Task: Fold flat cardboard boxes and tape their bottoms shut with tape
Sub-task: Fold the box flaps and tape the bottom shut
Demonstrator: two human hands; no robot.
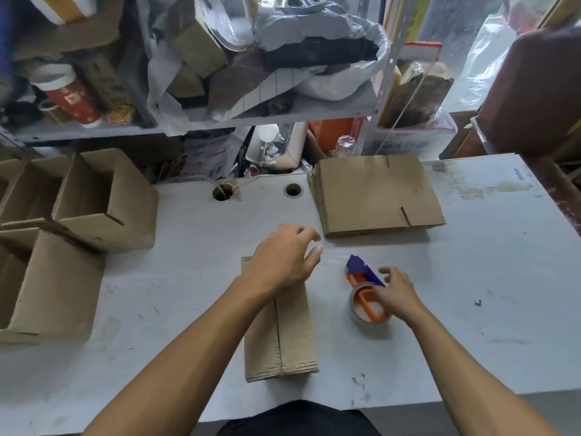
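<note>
While your left hand [283, 256] hovers slack-fingered over the taped box [279, 325], your right hand [393, 294] curls its fingers on the tape dispenser [366, 294]; folded boxes [94, 199] wait left, flat stack [377, 196] remains.

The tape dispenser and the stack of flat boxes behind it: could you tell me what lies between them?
Nothing: in the head view only bare table separates the tape dispenser from the stack of flat boxes.
</note>
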